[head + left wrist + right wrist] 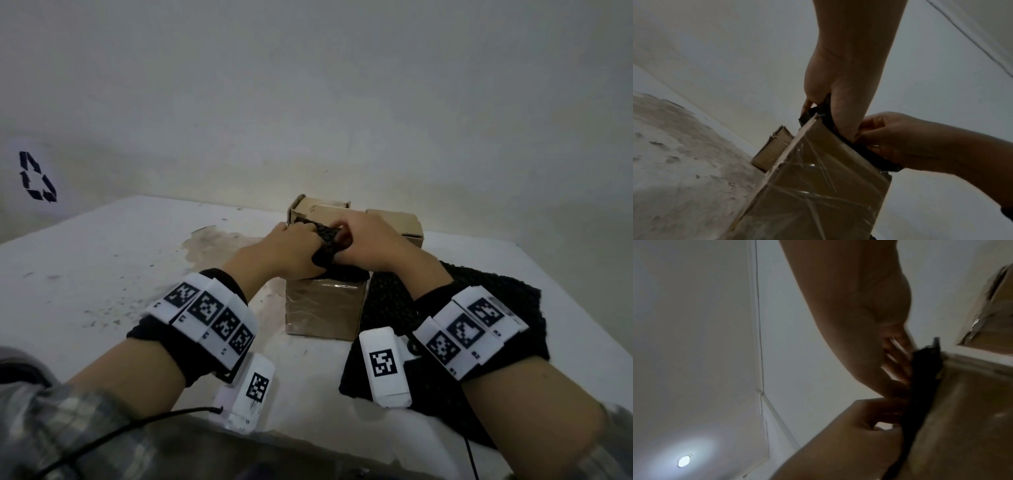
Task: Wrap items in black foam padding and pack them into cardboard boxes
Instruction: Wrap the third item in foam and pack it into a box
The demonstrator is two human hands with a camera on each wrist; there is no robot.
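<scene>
Head view: both hands meeting over the near brown, tape-wrapped cardboard box [323,308] on the stained white counter [102,274]. Left hand [289,248] curled round a bundle of black perforated foam padding [327,240], right hand [368,240] pinching the same bundle from the other side; wrapped item hidden inside, not identifiable. Bundle sitting directly at the box's top opening, below both palms, long axis running left to right between the hands. Next move probably straight down into the box, neither hand clearly nearer. Spare black foam sheet [387,305] lying on the counter just right of the box; two more cardboard boxes [394,224] behind.
</scene>
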